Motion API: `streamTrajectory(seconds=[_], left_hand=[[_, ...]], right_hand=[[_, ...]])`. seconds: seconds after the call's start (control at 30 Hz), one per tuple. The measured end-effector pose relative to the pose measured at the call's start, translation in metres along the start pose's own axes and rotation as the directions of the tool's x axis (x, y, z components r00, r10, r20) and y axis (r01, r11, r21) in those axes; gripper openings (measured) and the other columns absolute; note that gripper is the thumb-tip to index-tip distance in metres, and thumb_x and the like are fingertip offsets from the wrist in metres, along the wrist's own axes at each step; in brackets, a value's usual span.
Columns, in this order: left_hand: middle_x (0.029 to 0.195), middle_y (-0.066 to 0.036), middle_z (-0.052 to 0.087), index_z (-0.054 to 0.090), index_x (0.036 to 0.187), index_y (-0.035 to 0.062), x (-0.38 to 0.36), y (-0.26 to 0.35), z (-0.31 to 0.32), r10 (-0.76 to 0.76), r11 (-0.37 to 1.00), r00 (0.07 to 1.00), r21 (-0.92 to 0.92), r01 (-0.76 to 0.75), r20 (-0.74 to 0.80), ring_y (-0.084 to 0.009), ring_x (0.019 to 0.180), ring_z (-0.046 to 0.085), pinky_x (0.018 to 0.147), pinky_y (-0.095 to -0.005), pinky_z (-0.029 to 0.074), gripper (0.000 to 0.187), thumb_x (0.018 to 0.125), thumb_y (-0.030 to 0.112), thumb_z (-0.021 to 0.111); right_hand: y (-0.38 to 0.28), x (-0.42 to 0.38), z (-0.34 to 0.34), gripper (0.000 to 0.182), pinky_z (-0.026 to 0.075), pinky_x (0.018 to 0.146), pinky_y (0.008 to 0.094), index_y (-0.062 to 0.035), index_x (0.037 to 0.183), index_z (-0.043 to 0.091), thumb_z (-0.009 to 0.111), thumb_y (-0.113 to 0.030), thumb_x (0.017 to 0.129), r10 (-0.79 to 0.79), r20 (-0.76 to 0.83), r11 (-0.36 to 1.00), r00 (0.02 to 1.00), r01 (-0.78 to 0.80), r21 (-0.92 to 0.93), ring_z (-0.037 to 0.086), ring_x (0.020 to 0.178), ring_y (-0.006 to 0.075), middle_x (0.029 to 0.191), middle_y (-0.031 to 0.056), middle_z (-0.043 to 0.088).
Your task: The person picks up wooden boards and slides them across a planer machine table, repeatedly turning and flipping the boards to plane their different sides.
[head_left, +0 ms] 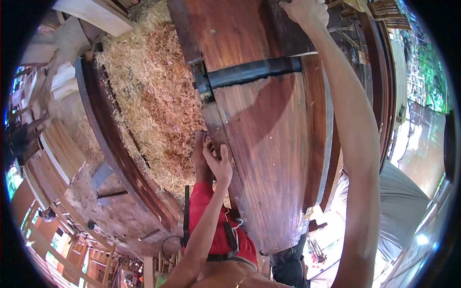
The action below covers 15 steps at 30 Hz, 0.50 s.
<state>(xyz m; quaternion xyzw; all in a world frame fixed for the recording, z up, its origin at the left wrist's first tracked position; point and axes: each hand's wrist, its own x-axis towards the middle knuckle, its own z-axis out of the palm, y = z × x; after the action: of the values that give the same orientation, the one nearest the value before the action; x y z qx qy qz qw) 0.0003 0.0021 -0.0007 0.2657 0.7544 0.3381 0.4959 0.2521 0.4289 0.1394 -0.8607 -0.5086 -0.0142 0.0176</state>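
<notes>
A long reddish-brown wooden machine bed (pixel 264 125) runs up the middle of the head view, with a dark cylindrical bar (pixel 257 72) set across it. It looks like a planer or jointer. My left hand (pixel 220 168) is at the bed's left edge, its thumb and fingers apart and nothing seen between them. At the top, my right hand (pixel 307 12) reaches over the far part of the bed with its fingers curled. The frame edge cuts that hand off, so what it grips is hidden.
Wood shavings (pixel 153 91) are heaped left of the bed, bordered by a dark curved beam (pixel 103 115). Boards (pixel 62 149) lie farther left. Grey fabric (pixel 401 206) is at the right, and dark clothing (pixel 288 264) at the bottom. Red shorts (pixel 201 197) are below my left hand.
</notes>
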Motion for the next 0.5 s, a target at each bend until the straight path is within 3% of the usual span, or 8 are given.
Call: streamTrajectory(seconds=[0.07, 0.13, 0.17, 0.23, 0.3, 0.37, 0.43, 0.5], left_hand=[[0.148, -0.022, 0.054, 0.041, 0.155, -0.0048, 0.002, -0.006, 0.0, 0.027, 0.996, 0.999, 0.084, -0.024, -0.039, -0.0323, 0.133, 0.055, 0.115, -0.0436, 0.042, 0.072, 0.107, 0.04, 0.069], [0.142, -0.021, 0.057, 0.045, 0.151, -0.0042, 0.008, -0.014, 0.0, 0.085, 0.991, 0.995, 0.107, -0.08, -0.043, -0.0331, 0.127, 0.058, 0.112, -0.0442, 0.044, 0.068, 0.106, 0.039, 0.071], [0.14, -0.021, 0.058, 0.046, 0.149, -0.0043, 0.008, -0.017, -0.001, 0.131, 0.987, 0.991, 0.102, -0.127, -0.028, -0.0343, 0.125, 0.059, 0.11, -0.0447, 0.045, 0.067, 0.105, 0.038, 0.072], [0.134, -0.02, 0.059, 0.05, 0.145, -0.0032, 0.01, -0.013, -0.001, 0.168, 0.979, 0.984, 0.129, -0.16, -0.051, -0.0352, 0.118, 0.061, 0.105, -0.0458, 0.048, 0.063, 0.103, 0.037, 0.074], [0.128, -0.02, 0.059, 0.052, 0.141, -0.002, 0.008, -0.007, -0.001, 0.207, 0.962, 0.976, 0.195, -0.19, -0.07, -0.0358, 0.116, 0.061, 0.102, -0.046, 0.049, 0.059, 0.101, 0.035, 0.076], [0.124, -0.025, 0.058, 0.056, 0.134, -0.004, 0.009, -0.007, 0.0, 0.18, 0.977, 0.98, 0.129, -0.169, -0.081, -0.0416, 0.116, 0.059, 0.102, -0.0515, 0.047, 0.062, 0.097, 0.042, 0.076], [0.124, -0.026, 0.058, 0.056, 0.134, -0.0048, 0.006, 0.009, -0.002, 0.164, 0.979, 0.982, 0.141, -0.15, -0.096, -0.0437, 0.116, 0.059, 0.103, -0.0532, 0.046, 0.063, 0.097, 0.042, 0.076], [0.125, -0.027, 0.058, 0.056, 0.135, -0.0049, 0.008, 0.005, -0.008, 0.154, 0.986, 0.985, 0.081, -0.148, -0.077, -0.0446, 0.118, 0.059, 0.105, -0.0536, 0.046, 0.064, 0.097, 0.042, 0.077]], right_hand=[[-0.017, 0.026, 0.001, 0.087, 0.054, 0.109, 0.0454, 0.0092, 0.14, 0.051, 0.091, -0.044, 0.084, -0.023, -0.04, 1.0, 0.999, 0.024, 0.013, 0.061, 0.133, 0.039, 0.14, 0.0258, 0.061], [-0.037, 0.053, -0.001, 0.079, 0.048, 0.117, 0.0511, -0.0009, 0.149, 0.054, 0.083, -0.045, 0.09, 0.03, 0.026, 0.999, 0.999, -0.031, 0.026, 0.055, 0.143, 0.0391, 0.15, 0.0227, 0.058], [-0.039, 0.062, -0.002, 0.079, 0.048, 0.117, 0.0511, -0.0009, 0.149, 0.054, 0.083, -0.045, 0.09, 0.02, 0.016, 0.999, 1.0, -0.021, 0.029, 0.055, 0.143, 0.0391, 0.15, 0.0227, 0.058], [-0.026, 0.085, 0.01, 0.105, 0.057, 0.105, 0.0548, 0.0144, 0.138, 0.048, 0.09, -0.06, 0.077, -0.164, 0.069, 0.985, 0.984, 0.167, -0.046, 0.065, 0.131, 0.0476, 0.139, 0.0349, 0.063], [-0.007, 0.083, 0.007, 0.116, 0.054, 0.109, 0.0541, 0.0141, 0.148, 0.039, 0.09, -0.06, 0.075, -0.195, 0.171, 0.98, 0.966, 0.198, 0.003, 0.065, 0.131, 0.0476, 0.139, 0.0362, 0.065], [0.008, 0.055, -0.015, 0.108, 0.055, 0.11, 0.0527, 0.008, 0.152, 0.041, 0.093, -0.052, 0.078, -0.133, 0.37, 0.985, 0.92, 0.164, -0.053, 0.06, 0.139, 0.0441, 0.151, 0.0325, 0.058], [0.006, 0.038, -0.036, 0.11, 0.055, 0.111, 0.052, 0.0076, 0.154, 0.039, 0.092, -0.052, 0.079, -0.026, 0.41, 0.996, 0.912, 0.059, -0.068, 0.063, 0.136, 0.0446, 0.149, 0.032, 0.059], [-0.004, 0.031, -0.048, 0.111, 0.055, 0.111, 0.0505, 0.0074, 0.156, 0.038, 0.091, -0.053, 0.079, -0.07, 0.404, 0.99, 0.912, 0.112, -0.08, 0.063, 0.136, 0.0429, 0.147, 0.0301, 0.061]])
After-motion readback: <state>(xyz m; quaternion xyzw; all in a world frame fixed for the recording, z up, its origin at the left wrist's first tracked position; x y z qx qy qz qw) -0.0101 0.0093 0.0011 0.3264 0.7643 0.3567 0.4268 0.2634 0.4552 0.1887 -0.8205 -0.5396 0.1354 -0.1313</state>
